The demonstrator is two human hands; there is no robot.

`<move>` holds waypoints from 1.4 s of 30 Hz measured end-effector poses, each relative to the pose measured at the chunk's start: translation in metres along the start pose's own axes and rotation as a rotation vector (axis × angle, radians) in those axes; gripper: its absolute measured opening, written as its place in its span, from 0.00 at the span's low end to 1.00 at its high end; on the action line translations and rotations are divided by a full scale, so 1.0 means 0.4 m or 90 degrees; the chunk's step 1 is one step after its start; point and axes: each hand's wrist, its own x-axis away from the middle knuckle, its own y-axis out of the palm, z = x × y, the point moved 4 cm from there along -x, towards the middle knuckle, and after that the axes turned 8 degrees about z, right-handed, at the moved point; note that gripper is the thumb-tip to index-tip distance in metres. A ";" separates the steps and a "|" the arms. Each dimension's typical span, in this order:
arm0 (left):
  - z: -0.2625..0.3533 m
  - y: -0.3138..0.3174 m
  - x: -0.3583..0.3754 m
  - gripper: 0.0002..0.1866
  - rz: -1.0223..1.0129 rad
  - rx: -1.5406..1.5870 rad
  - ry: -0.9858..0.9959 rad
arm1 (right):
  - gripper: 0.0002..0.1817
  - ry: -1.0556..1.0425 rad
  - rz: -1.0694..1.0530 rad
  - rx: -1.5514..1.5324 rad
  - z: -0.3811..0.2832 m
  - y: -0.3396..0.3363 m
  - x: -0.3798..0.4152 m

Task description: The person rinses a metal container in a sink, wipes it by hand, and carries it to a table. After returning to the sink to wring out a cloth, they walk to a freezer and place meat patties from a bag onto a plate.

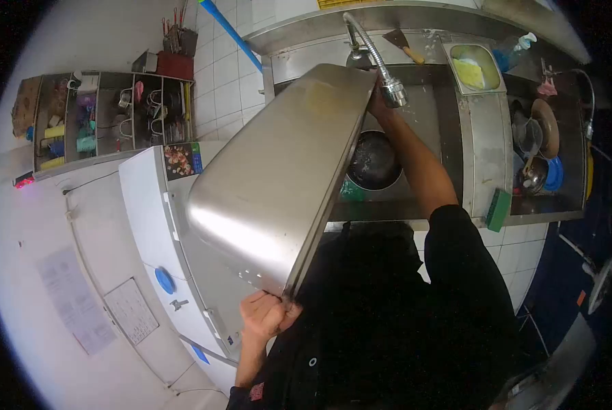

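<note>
A big deep stainless steel food pan is tipped up on its side over the sink's left edge, its outer bottom turned to the left. My left hand is closed around its rim at the near corner. At the far end my right hand grips the rim, with its fingers partly hidden by the pan and the spray tap. Below my right forearm, a round black frying pan lies in the sink basin. Something green shows beside it, partly covered.
A scraper lies on the back ledge. Right of the basin are a steel tub with a yellow sponge, a green scouring block, and a second sink holding dishes. On the left stand a white fridge and shelves.
</note>
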 end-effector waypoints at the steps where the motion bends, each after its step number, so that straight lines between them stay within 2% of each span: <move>1: 0.002 0.004 -0.002 0.21 -0.023 -0.007 -0.001 | 0.26 -0.001 0.010 0.004 0.001 -0.026 -0.001; 7: -0.004 0.012 0.001 0.18 -0.036 0.044 -0.011 | 0.26 -0.008 0.201 0.044 0.059 -0.267 -0.033; 10: -0.018 0.020 0.013 0.16 -0.033 0.044 -0.039 | 0.18 0.081 0.329 0.035 -0.012 -0.114 0.114; 14: -0.050 0.021 -0.003 0.14 0.064 0.019 -0.145 | 0.19 0.009 0.305 0.145 -0.028 -0.168 0.080; 15: -0.071 0.020 -0.009 0.14 0.118 0.057 -0.235 | 0.19 -0.003 0.324 0.172 -0.091 -0.084 0.131; 17: -0.110 0.017 -0.014 0.15 0.224 0.139 -0.421 | 0.19 -0.042 0.287 0.277 -0.139 -0.055 0.147; 19: -0.128 0.017 -0.059 0.14 0.270 0.256 -0.496 | 0.20 -0.098 0.168 0.427 -0.135 -0.145 0.081; 20: -0.134 0.016 -0.076 0.13 0.291 0.315 -0.534 | 0.21 -0.135 0.086 0.416 -0.131 -0.162 0.064; 23: -0.139 0.018 -0.104 0.13 0.293 0.366 -0.551 | 0.26 -0.253 -0.031 1.011 -0.186 -0.017 0.161; 26: -0.118 0.013 -0.138 0.12 0.266 0.349 -0.570 | 0.36 -0.553 -0.088 1.304 -0.136 -0.015 0.234; 29: -0.103 0.011 -0.177 0.11 0.224 0.313 -0.575 | 0.43 -0.478 -0.280 1.423 -0.058 0.018 0.368; 31: -0.101 0.019 -0.191 0.11 0.187 0.294 -0.578 | 0.47 -0.336 -0.362 1.453 0.018 -0.015 0.427; 32: -0.101 0.026 -0.195 0.11 0.190 0.297 -0.582 | 0.50 -0.410 -0.399 1.322 0.069 -0.056 0.453; 35: -0.079 0.022 -0.232 0.11 0.122 0.192 -0.515 | 0.50 -0.302 -0.412 1.287 0.179 -0.031 0.540; 38: -0.059 0.021 -0.251 0.11 0.102 0.157 -0.544 | 0.49 -0.275 -0.462 1.366 0.242 -0.013 0.591; 42: -0.056 0.030 -0.256 0.11 0.085 0.138 -0.523 | 0.44 -0.327 -0.395 1.405 0.263 -0.054 0.603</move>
